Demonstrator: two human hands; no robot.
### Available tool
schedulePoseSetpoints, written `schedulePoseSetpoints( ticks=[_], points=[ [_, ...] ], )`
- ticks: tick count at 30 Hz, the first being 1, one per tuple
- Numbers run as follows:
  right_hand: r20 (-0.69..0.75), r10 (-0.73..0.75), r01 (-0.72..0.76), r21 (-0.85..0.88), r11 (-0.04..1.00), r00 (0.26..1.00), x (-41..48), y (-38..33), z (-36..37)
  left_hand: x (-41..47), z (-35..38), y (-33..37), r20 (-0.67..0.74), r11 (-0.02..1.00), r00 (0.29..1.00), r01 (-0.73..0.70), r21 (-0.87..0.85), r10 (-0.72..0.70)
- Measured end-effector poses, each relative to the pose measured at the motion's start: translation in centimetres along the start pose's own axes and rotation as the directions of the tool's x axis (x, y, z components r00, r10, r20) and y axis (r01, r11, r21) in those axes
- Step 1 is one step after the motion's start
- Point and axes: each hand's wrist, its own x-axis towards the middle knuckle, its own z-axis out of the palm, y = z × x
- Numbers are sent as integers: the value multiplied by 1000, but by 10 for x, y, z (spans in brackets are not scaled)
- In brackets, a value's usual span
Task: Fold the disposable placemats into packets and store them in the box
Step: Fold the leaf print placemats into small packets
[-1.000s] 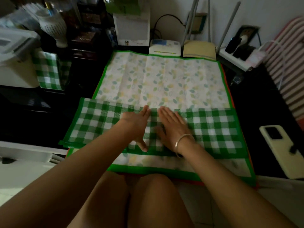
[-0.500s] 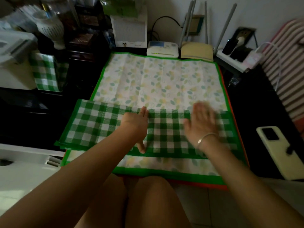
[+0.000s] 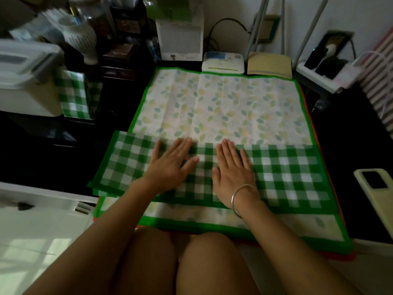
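The green checked placemat [image 3: 287,177] lies folded into a long strip across the middle of the frame; it rests on a leaf placemat [image 3: 223,103] with a green edge, spread flat on the dark table [image 3: 350,156]; an orange-red edge [image 3: 348,257] of something more peeks out under the pile at the lower right. The left hand [image 3: 170,165] and the right hand [image 3: 232,171] both lie flat on the strip near its middle, side by side; the fingers are straight and a little spread, pressing down and gripping nothing; a silver bangle [image 3: 242,196] is on the right wrist. Two bare knees [image 3: 148,262] fill the bottom of the frame. A pale phone [image 3: 376,194] lies at the right edge, apart from the mats; a white router [image 3: 222,62] sits just past the top edge of the leaf placemat. At the upper left a small checked packet [image 3: 74,94] stands just beside a white box [image 3: 23,81]; I cannot tell if the packet sits inside anything.
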Motion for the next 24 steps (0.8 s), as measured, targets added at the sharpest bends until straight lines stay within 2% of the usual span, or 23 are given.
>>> schedulePoseSetpoints(
  ticks=[2,4,5,7,9,11,13,14,15,16,17,18,19,21,24],
  points=[
    [-5,3,-3,18,1000,1000,0,0,1,-4,7,-31,-149,990,979,132,-54,-138],
    [-7,-1,1,34,999,1000,1,1,2,-8,7,-63,-241,957,928,287,-26,-285],
    [-7,-2,2,34,999,1000,1,1,2,-12,7,-78,-259,933,901,359,-4,-347],
    [-5,2,-2,27,1000,1000,1,1,2,-19,7,-96,-263,886,848,459,-72,-460],
    [-4,1,0,24,1000,1000,1,0,2,-24,6,-100,-283,871,824,470,-140,-490],
    [-6,1,-1,23,1000,1000,1,1,2,-26,3,-90,-387,885,799,448,-126,-460],
    [-3,-1,1,28,1000,1000,1,1,0,-34,-5,-65,-531,928,773,365,-75,-347],
    [1,-3,2,25,1000,1000,1,1,0,-38,-9,-49,-591,972,780,235,-28,-206],
    [6,-6,6,20,1000,1000,1,1,0,-43,-8,-31,-610,999,792,32,35,-4],
    [7,-11,11,21,1000,1000,1,1,0,-48,-6,-16,-563,975,796,-201,98,221],
    [6,-16,16,25,1000,1000,1,2,0,-54,-2,-4,-466,909,783,-391,146,411],
    [6,-21,21,30,999,1000,1,2,0,-59,1,3,-366,845,763,-507,172,533],
    [9,-24,24,38,999,1000,2,2,0,-62,2,4,-290,813,761,-556,172,581],
    [18,-36,34,97,995,999,4,6,-3,-63,2,-1,-223,811,781,-569,132,584],
    [-48,-57,71,397,915,997,7,16,-5,-56,6,-8,-156,744,732,-623,243,664]
  ],
)
